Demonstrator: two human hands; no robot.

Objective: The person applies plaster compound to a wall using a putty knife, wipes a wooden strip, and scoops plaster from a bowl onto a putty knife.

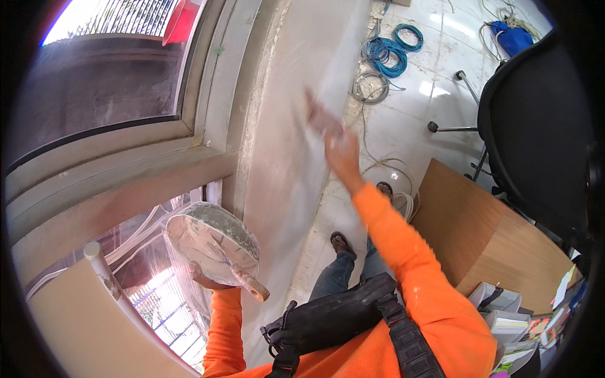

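Observation:
My left hand (205, 277) holds up a round, plaster-smeared bowl (179, 239) from beneath, its fingers partly hidden by the bowl. A trowel with a wooden handle (251, 285) lies in the bowl, its handle sticking out over the near rim. Out ahead, my right hand (343, 154) is closed on a flat reddish-brown tool (320, 116), blurred by motion, so its exact kind is unclear. That tool is over or against the pale, smoothed wall (283, 145); whether it touches cannot be made out.
A window frame (214, 82) borders the wall on the left. Coiled blue cables (386, 57) and loose wires lie on the tiled floor (441, 75). To the right stand a wooden desk (479, 220), a black chair (535, 120) and file holders (507, 321). A white pipe (104, 268) rises lower left.

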